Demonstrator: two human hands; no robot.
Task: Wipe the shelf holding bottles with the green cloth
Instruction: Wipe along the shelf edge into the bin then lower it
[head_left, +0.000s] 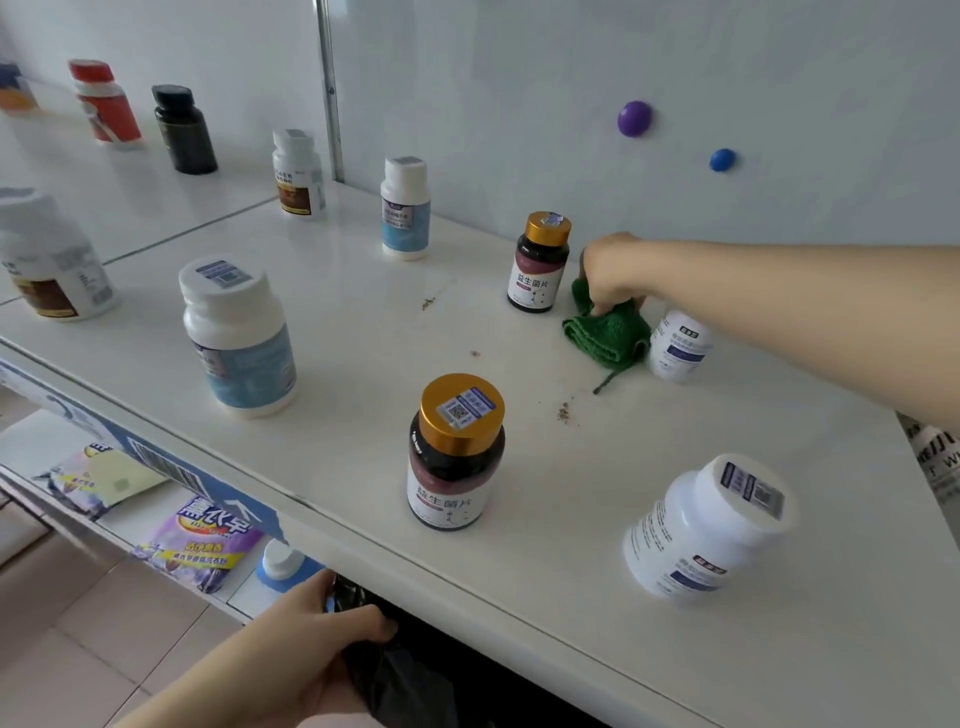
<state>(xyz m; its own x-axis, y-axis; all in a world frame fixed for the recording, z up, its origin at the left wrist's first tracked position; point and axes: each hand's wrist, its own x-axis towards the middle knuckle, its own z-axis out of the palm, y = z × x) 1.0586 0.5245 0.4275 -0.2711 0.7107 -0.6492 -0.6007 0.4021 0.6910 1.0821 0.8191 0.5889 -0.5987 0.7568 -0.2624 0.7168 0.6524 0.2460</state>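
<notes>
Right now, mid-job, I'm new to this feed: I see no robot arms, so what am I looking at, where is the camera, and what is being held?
There is no machine here: a person works with bare hands, and the single picture comes from a wide-angle camera on their head, looking forward and down. The right hand reaches across the white shelf and grips the green cloth, bunched near the back wall between a gold-capped dark bottle and a small white bottle. The left hand is below the shelf's front edge, holding what looks like a black bag. More bottles stand spread over the shelf, such as the big white bottle near the front. Brown crumbs lie on the bare surface, not yet wiped.
</notes>
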